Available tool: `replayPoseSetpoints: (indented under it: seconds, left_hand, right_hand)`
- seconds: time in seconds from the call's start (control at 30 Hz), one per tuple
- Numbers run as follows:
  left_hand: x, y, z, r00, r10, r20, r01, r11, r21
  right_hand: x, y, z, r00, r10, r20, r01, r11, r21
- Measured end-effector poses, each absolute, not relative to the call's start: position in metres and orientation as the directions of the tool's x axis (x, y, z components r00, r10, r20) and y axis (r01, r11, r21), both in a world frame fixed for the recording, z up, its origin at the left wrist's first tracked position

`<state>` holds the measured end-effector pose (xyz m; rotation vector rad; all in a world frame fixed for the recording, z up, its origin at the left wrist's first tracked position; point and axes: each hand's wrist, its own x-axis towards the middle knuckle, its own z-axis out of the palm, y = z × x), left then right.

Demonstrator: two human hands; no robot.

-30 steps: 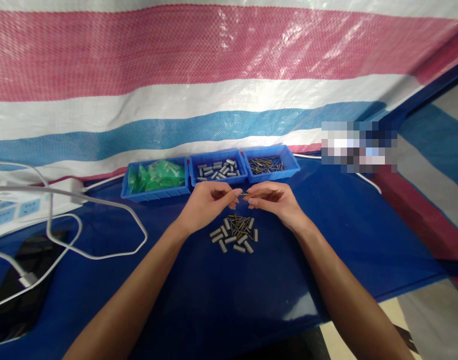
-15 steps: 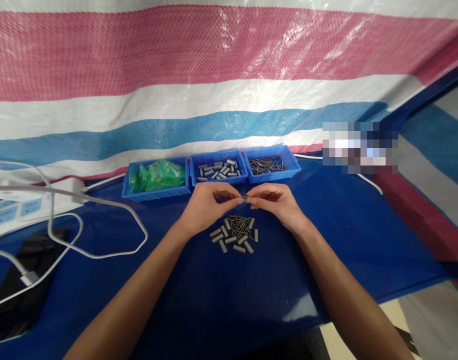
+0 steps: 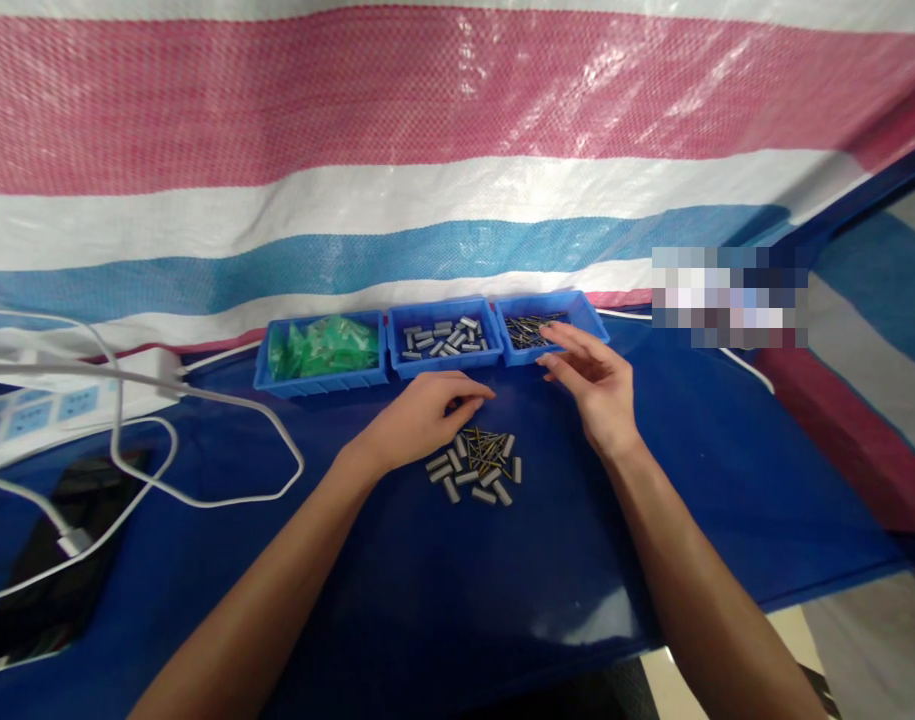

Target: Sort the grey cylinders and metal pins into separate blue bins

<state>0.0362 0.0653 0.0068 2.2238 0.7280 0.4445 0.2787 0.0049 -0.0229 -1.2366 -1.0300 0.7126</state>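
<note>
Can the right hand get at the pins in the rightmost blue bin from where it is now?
Probably yes. The right hand is open and sits at the near right corner of the blue bin. The bin has no lid, and nothing lies between the hand and the pins.

One view only, worn on head. Faces forward and down over blue table (image 3: 712, 500), near. Left hand (image 3: 419, 420) and right hand (image 3: 599, 385) mid-frame; striped tarp (image 3: 427, 150) fills upper half.

Two slim bare forearms, bare wrists, bare left grip (image 3: 421, 420), bare right grip (image 3: 601, 388)
</note>
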Motion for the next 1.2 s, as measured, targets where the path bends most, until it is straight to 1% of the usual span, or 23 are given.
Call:
replayPoseSetpoints:
  seconds: [0.07,0.2,0.33,0.5,0.67,0.8,1.0,1.2]
  left_hand:
    - [0.039,0.061,0.007,0.827,0.555,0.092,0.336,-0.619,0.71]
    - [0.043,0.052,0.009,0.895,0.445,0.046,0.306,-0.684,0.662]
    - [0.041,0.052,0.013,0.897,0.438,0.056,0.297,-0.692,0.658]
    - [0.039,0.055,0.012,0.902,0.432,0.022,0.314,-0.688,0.655]
    - [0.041,0.056,0.006,0.882,0.467,0.063,0.298,-0.657,0.692]
    - [0.041,0.057,0.002,0.871,0.487,0.067,0.309,-0.648,0.696]
    - [0.04,0.058,0.001,0.817,0.572,0.073,0.39,-0.642,0.66]
    - [0.042,0.057,-0.005,0.739,0.666,0.096,0.446,-0.592,0.672]
  right_hand:
    - [0.28,0.005,-0.023,0.389,0.887,0.249,0.115,0.221,-0.968]
    - [0.278,0.004,-0.022,0.353,0.898,0.261,0.113,0.236,-0.965]
    - [0.274,0.002,-0.02,0.328,0.914,0.241,0.108,0.217,-0.97]
    - [0.272,0.001,-0.021,0.268,0.946,0.181,0.085,0.164,-0.983]
    - [0.27,0.001,-0.022,0.218,0.963,0.158,0.078,0.144,-0.987]
    - [0.266,0.002,-0.02,0.197,0.97,0.146,0.072,0.134,-0.988]
    - [0.264,0.002,-0.022,0.15,0.98,0.132,0.081,0.121,-0.989]
    - [0.262,0.003,-0.024,0.13,0.983,0.133,0.096,0.121,-0.988]
